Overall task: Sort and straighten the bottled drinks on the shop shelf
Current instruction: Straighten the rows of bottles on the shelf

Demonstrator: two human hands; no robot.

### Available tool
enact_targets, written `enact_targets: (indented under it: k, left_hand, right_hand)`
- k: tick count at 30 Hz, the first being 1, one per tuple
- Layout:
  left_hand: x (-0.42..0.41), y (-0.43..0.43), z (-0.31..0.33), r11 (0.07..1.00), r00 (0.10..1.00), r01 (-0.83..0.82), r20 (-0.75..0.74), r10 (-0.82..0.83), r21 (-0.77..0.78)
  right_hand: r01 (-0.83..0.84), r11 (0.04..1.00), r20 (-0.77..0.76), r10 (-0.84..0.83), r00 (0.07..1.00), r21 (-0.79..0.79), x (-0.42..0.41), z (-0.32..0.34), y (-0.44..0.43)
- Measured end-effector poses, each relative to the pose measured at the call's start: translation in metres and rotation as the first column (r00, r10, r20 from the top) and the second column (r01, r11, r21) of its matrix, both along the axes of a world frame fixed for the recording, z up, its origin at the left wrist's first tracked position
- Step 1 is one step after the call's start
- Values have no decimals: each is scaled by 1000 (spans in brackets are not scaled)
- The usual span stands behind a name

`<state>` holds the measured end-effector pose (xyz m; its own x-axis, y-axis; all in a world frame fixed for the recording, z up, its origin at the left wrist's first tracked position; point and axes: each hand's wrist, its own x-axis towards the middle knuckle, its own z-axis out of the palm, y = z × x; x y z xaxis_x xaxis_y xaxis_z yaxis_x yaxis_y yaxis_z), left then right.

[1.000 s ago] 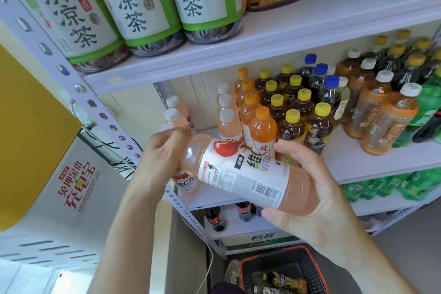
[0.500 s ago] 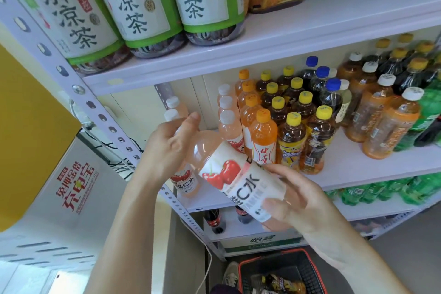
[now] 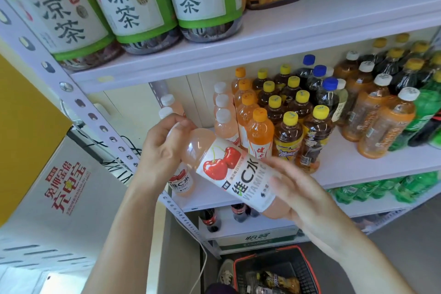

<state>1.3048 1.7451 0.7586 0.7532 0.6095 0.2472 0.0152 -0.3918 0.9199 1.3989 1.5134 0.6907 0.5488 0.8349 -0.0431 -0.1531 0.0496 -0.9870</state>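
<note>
Head view: the bottle, pink with a cherry label, lies tilted in the air before the shelf, cap end up and to the left. The grip of the left hand is clamped round the cap end; the right hand, blurred, wraps the base. Best to bring it upright, label outward, then slide it in beside the pink row without knocking neighbours.
</note>
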Motion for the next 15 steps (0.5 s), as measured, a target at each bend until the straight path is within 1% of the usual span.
enact_targets:
  k: [1, 2, 4, 6, 9, 11, 12, 13, 15]
  left_hand:
    - [0, -1, 0, 1000, 1000, 18, 12, -19, 12]
    - [0, -3, 1, 999, 999, 38, 18, -39, 17]
    - [0, -5, 1, 998, 998, 58, 12, -58, -3]
    - [-1, -2, 3, 998, 997, 65, -38, -66, -15]
    - [-1, 10, 1, 993, 972, 80, -229, -60, 82]
    - [0, 14, -3, 992, 967, 58, -253, -28, 115]
    - [0, 13, -5, 992, 972, 49, -235, -22, 113]
    - [1, 13, -8, 993, 975, 50, -220, -24, 111]
    - [7, 11, -15, 984, 972, 78, -233, -40, 159]
  right_hand:
    - [-77, 997, -111, 75, 991, -11, 1, -1, 1]
    - [-132, 991, -181, 128, 975, -13, 1, 0, 2]
    - [-135, 991, -163, 131, 978, -15, -3, -8, 6]
    - [-93, 996, -142, 93, 985, 12, -8, -15, 11]
    - [-11, 1000, -58, 11, 998, 15, -14, -27, 15]
    - [32, 999, -61, -32, 998, 1, -14, -34, 19]
    - [49, 998, -24, -49, 999, -28, -14, -38, 21]
    - [64, 996, 53, -60, 997, -70, -13, -40, 24]
    - [138, 971, 250, -87, 964, -197, -9, -45, 28]
